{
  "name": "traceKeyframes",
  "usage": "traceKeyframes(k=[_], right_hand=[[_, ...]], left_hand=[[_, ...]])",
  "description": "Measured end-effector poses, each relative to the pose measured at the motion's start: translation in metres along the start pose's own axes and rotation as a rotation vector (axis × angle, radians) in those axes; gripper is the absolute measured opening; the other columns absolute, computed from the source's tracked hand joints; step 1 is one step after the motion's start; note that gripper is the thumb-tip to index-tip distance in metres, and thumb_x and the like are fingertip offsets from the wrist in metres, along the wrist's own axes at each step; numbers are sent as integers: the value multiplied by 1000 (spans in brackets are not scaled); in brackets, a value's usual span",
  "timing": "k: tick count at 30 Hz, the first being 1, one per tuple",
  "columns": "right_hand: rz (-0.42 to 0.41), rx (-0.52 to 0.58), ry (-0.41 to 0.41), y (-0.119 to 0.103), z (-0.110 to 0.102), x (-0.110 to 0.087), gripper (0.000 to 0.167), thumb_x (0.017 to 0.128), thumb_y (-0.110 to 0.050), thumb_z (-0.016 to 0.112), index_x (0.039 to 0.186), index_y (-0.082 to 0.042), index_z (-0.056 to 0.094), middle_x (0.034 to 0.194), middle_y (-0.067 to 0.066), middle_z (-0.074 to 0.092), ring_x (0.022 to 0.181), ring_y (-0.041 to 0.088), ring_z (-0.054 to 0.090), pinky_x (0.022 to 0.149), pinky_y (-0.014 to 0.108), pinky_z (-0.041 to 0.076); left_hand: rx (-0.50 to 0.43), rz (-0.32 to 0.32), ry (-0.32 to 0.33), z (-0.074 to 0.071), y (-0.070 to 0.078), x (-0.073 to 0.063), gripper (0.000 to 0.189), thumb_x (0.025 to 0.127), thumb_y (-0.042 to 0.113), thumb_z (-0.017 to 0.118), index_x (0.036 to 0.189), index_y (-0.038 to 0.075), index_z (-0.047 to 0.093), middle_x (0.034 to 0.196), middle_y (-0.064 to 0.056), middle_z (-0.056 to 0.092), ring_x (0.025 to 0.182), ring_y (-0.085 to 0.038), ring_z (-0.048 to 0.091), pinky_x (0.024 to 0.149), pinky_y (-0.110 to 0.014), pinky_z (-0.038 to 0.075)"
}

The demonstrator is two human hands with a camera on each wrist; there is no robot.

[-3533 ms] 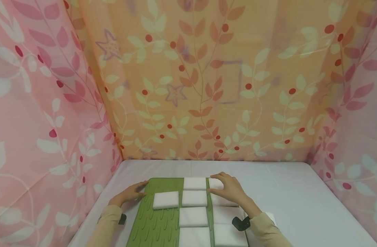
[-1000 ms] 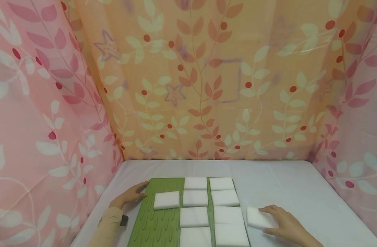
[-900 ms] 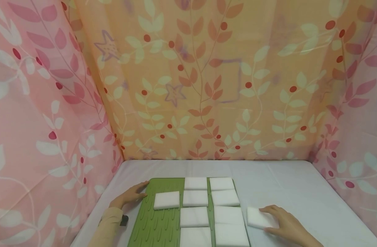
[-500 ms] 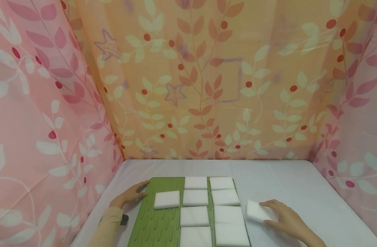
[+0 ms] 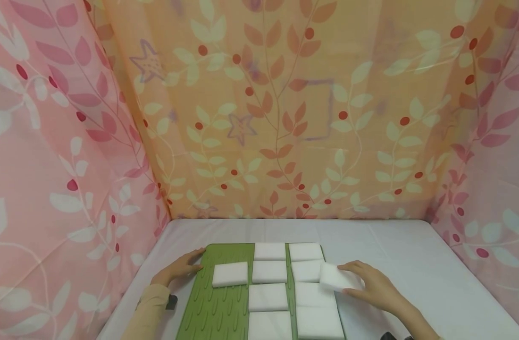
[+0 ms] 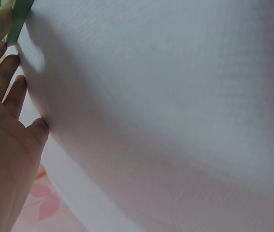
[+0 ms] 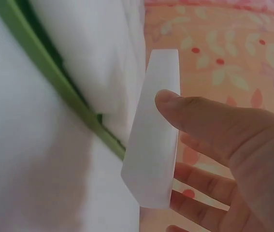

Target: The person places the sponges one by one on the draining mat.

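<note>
My right hand [image 5: 372,285] pinches a white sponge block [image 5: 333,277] between thumb and fingers. The block is raised and tilted, overlapping the right edge of a green ridged mat [image 5: 217,311]. In the right wrist view, the thumb [image 7: 175,106] presses one broad face of the block [image 7: 151,140], with the fingers behind it. My left hand [image 5: 179,269] rests at the mat's upper left edge, its thumb and fingertips touching it. Seen from the left wrist, the fingers of this hand [image 6: 6,106] reach out loosely beside the green edge [image 6: 18,21].
Several white blocks lie in two columns on the mat, among them a middle-column block [image 5: 268,297] and a right-column block [image 5: 319,322]. A separate block [image 5: 230,275] lies askew on the mat's left part. White cloth [image 5: 395,245] covers the table; patterned curtains [image 5: 280,108] surround it.
My right hand left the right column, took hold of a block on the cloth to the right, and has lifted it up and leftward over the mat's edge. The left hand stays put.
</note>
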State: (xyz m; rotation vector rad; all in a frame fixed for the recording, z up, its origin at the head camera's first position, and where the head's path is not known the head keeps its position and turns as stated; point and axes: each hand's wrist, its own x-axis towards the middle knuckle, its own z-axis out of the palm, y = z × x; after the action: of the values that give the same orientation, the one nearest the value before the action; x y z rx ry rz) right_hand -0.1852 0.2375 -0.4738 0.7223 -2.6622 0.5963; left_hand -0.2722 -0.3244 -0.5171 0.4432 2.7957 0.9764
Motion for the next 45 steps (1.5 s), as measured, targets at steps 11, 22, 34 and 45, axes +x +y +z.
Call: traceKeyframes(k=[11,22,34,45], right_hand=[[-65,82,-98,-28,19,35,52,74,-39,74,121,-21,61,115,-3,61,102,26,60,78,50,49],[-162,107,-139,-70,39,68,51,75,-37,74,121,-20,61,116,-6,60,104,17,59,82,44,49],[-251,102,-209,-119,67,94,49,76,-40,72,121,-22,61,115,-4,60,102,15,58,82,39,48],[-272,73,-272,-166,90,111,49,76,-42,71,122,-26,60,119,-6,59,110,14,55,88,38,46]], left_hand=[[-20,11,-9,1,-1,1,62,88,17,60,141,-3,34,144,-29,29,133,-50,20,106,-63,17],[-14,-3,-4,-1,1,-2,62,88,17,60,141,-2,34,145,-28,30,133,-50,21,107,-63,16],[1,-11,-3,-1,1,-1,63,88,19,60,141,0,34,145,-27,30,133,-49,21,107,-62,17],[1,-20,-3,0,-3,2,63,89,21,59,143,1,33,146,-25,29,134,-47,22,107,-61,16]])
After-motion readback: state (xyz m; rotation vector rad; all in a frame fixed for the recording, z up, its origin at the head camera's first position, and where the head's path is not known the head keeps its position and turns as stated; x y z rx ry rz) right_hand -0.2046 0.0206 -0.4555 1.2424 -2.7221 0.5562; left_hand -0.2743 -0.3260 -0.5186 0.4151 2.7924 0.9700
